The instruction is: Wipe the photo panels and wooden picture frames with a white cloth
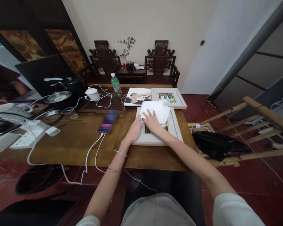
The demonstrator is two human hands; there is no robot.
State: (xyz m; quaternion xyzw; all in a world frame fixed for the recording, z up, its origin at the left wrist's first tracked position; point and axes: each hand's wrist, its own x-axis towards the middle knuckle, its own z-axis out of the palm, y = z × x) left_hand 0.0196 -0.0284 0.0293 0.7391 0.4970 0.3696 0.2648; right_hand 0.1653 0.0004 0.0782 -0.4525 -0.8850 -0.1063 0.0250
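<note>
A light wooden picture frame (177,130) with a white mat lies flat near the table's front edge. My left hand (134,130) rests along its left side, fingers stretched out and close together. Over the frame's upper part is a folded white cloth (157,108), hiding most of the picture. My right hand (152,121) lies on the cloth's lower left part with its fingers spread. Behind the cloth, a second wooden frame (179,97) with an outdoor photo sits beside a white-bordered photo print or album (132,92).
On the wooden table (73,138) are a phone (108,122) with a cable, a green-labelled bottle (116,85), a lidded white cup (92,93), a clear cup (72,113) and white power strips (30,135). A bamboo chair (226,116) holding a black bag (211,142) stands right.
</note>
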